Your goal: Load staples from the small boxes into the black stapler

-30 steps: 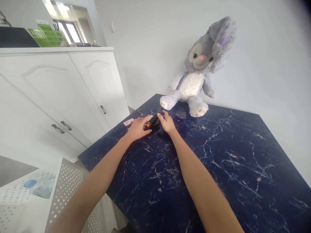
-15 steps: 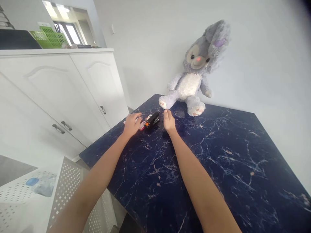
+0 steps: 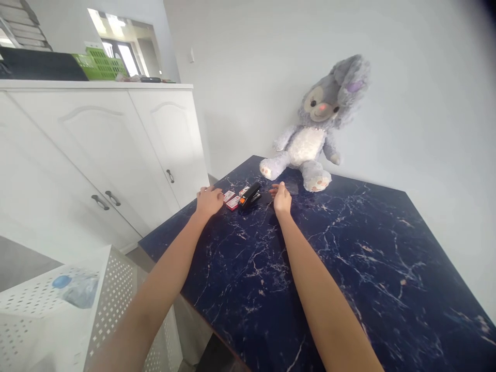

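Observation:
A black stapler with an orange end (image 3: 250, 195) lies on the dark blue marble table (image 3: 349, 268), near its far left corner. Two small red and white boxes (image 3: 231, 200) lie just left of it. My left hand (image 3: 208, 200) rests at the table's left edge, fingers curled, touching the nearest box. My right hand (image 3: 281, 199) sits a little right of the stapler, fingers curled under, apart from it. I cannot see anything held in either hand.
A grey and white plush rabbit (image 3: 314, 129) sits against the wall at the table's far edge. White cabinets (image 3: 116, 155) stand to the left, green baskets (image 3: 103, 66) on top. A white perforated bin (image 3: 73, 305) stands at the lower left.
Both hands have let go of the stapler and drawn apart. The left moved left to the small boxes, the right moved off to the stapler's right. The stapler stays on the table.

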The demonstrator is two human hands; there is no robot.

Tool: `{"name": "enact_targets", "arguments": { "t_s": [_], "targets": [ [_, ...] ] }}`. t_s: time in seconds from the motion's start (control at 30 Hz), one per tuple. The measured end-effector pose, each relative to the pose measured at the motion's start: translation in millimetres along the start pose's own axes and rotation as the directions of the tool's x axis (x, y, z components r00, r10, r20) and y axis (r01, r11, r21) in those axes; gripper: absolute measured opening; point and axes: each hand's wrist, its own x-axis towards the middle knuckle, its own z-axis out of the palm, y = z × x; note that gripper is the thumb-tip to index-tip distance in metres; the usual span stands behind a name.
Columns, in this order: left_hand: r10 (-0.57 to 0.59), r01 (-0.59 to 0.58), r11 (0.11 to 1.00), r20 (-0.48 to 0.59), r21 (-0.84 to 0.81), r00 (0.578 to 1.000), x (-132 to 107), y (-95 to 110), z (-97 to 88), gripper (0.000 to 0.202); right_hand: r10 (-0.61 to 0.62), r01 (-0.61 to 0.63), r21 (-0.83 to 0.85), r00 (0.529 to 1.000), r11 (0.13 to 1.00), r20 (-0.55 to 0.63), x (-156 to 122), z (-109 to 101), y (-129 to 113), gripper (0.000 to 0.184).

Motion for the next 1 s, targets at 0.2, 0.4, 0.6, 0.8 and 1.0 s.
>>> {"name": "enact_targets", "arguments": {
  "t_s": [0.2,0.4,0.6,0.8,1.0],
  "targets": [
    [-0.148,0.142,0.987,0.079,0.072,0.986,4,-9,-20.4,0.039,0.004,-0.005,0.040,1.000,0.999,0.022,2,0,2,0.064],
    [-0.204,0.182,0.975,0.180,0.131,0.962,6,-5,-23.6,0.035,-0.002,0.001,0.068,1.000,0.998,0.008,5,2,6,0.058],
    [-0.172,0.162,0.976,0.056,0.145,0.984,4,-1,-24.3,0.041,-0.027,0.027,0.063,1.000,0.998,0.000,8,3,9,0.055],
    [0.339,-0.355,0.935,-0.283,-0.007,0.897,-12,44,-13.3,0.031,-0.127,0.126,-0.121,0.992,0.985,-0.007,-13,-7,-1,0.047],
    [0.679,-0.705,0.628,-0.212,-0.328,0.703,-57,106,7.3,0.025,-0.220,0.207,-0.148,0.972,0.967,-0.079,-45,-64,-12,0.040]
  ]
}}
